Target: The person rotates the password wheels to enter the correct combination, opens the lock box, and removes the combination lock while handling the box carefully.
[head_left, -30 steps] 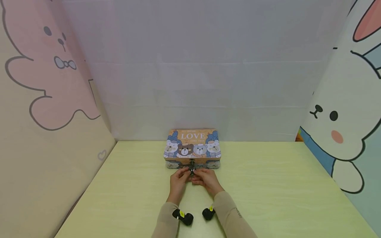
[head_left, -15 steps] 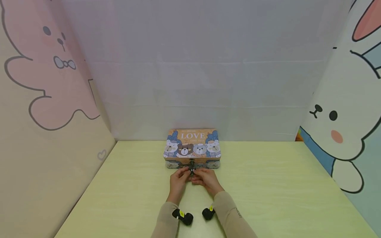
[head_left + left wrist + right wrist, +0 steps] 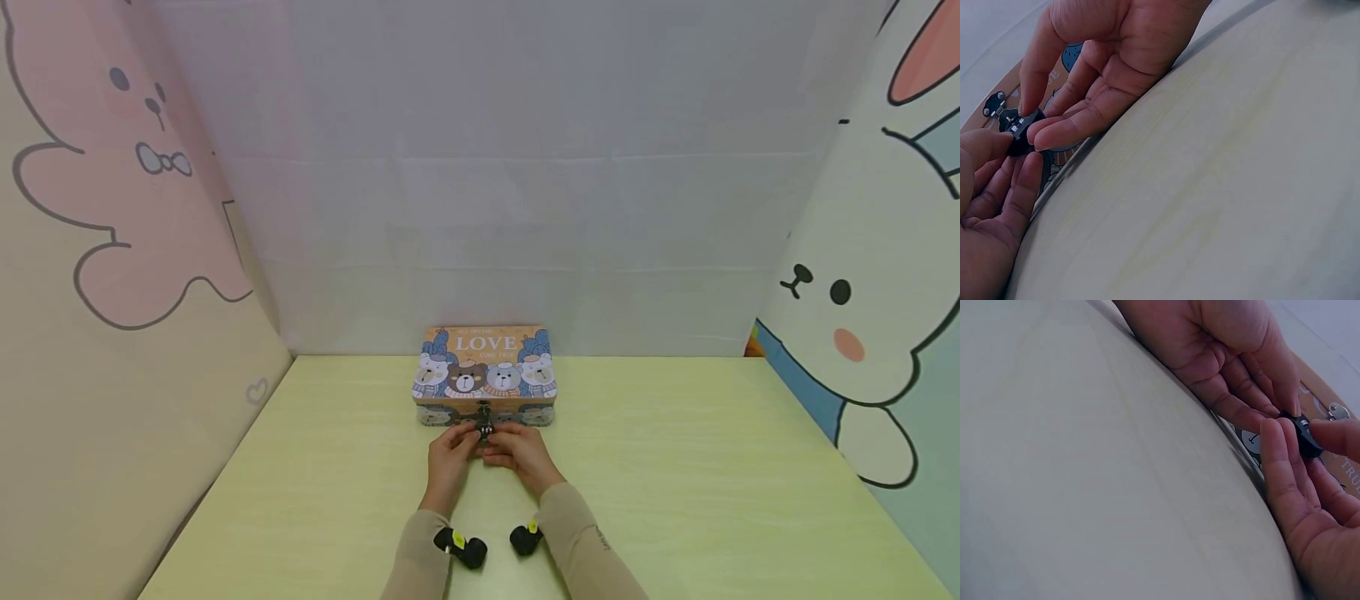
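Observation:
A small black combination padlock [image 3: 486,431] with pale marks on its wheels hangs at the front clasp of an orange tin box [image 3: 483,367]. The box has a shut lid, bears printed on it and the word LOVE. From the left side my left hand [image 3: 447,458] pinches the padlock, and my right hand [image 3: 525,454] pinches it from the right. In the left wrist view, thumbs and fingers of both hands surround the padlock [image 3: 1018,142]. The right wrist view shows its dark edge [image 3: 1310,447] between the fingertips; the digits are too small to read.
The box stands at the back of a pale yellow-green table [image 3: 675,467], close to a white cloth wall [image 3: 480,208]. Side panels carry a pink cartoon animal [image 3: 142,183] and a white cartoon rabbit [image 3: 885,333]. Black wrist cameras [image 3: 471,552] hang inside both sleeves.
Both hands stay in the same place at the box front. The padlock's face looks slightly turned between the fingers, with its pale marks showing more plainly.

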Available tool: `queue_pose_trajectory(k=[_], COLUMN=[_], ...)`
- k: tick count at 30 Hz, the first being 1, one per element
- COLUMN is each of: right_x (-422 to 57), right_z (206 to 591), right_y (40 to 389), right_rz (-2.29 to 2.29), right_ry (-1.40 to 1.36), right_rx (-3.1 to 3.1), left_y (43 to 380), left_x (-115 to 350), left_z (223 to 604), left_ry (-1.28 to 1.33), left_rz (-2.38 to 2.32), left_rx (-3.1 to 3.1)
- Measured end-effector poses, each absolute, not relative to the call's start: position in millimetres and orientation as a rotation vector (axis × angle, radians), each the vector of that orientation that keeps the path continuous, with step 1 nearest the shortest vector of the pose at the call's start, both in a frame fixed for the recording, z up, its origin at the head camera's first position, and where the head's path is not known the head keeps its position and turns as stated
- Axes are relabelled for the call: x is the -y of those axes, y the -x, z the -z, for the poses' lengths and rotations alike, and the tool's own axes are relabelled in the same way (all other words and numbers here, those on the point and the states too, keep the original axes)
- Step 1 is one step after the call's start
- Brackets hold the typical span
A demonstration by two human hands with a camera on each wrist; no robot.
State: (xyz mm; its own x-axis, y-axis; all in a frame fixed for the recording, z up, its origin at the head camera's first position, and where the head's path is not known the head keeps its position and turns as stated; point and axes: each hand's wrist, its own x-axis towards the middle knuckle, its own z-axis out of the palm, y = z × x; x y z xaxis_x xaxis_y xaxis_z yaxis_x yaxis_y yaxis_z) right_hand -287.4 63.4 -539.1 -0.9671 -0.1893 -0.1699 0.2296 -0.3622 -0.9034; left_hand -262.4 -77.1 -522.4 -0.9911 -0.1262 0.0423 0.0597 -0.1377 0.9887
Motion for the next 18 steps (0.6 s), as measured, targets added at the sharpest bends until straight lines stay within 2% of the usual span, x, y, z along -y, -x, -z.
queue_pose_trajectory(k=[13,18], right_x=[-63,-63], right_z=[540,540], right_y=[288,287], right_rz=[2.394,2.386], right_ry=[-0.034,-0.040], right_rx=[-1.629,-1.637], left_y=[263,274], left_x=[77,78], left_z=[522,540], left_ry=[-0.086,-0.106], left_rz=[2.254,2.250], left_rx=[2.010,2.009])
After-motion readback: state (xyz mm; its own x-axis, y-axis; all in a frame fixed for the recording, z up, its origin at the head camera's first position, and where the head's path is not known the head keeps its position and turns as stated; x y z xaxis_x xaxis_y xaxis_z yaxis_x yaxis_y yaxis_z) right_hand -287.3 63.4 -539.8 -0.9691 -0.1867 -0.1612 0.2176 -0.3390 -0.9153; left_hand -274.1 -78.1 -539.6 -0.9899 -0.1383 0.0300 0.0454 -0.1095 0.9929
